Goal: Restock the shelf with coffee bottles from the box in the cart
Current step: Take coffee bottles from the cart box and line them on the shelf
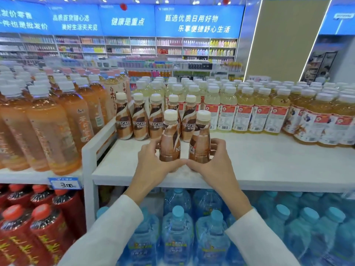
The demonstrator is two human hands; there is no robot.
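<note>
Our left hand [151, 166] wraps one coffee bottle [170, 137] and our right hand [213, 166] wraps a second coffee bottle [199, 139], both upright on the white shelf [269, 162], side by side, thumbs meeting in front. At twelve o'clock a row of five coffee bottles [139, 120] stands behind; yellow drink bottles [244, 110] at two o'clock

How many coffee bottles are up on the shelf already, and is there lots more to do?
Five coffee bottles already stand in a row at the back of the white shelf. The left hand and right hand each hold one more bottle upright in front of that row. Much bare shelf remains to the right. The box and cart are out of view, so the number left is unknown.
</note>
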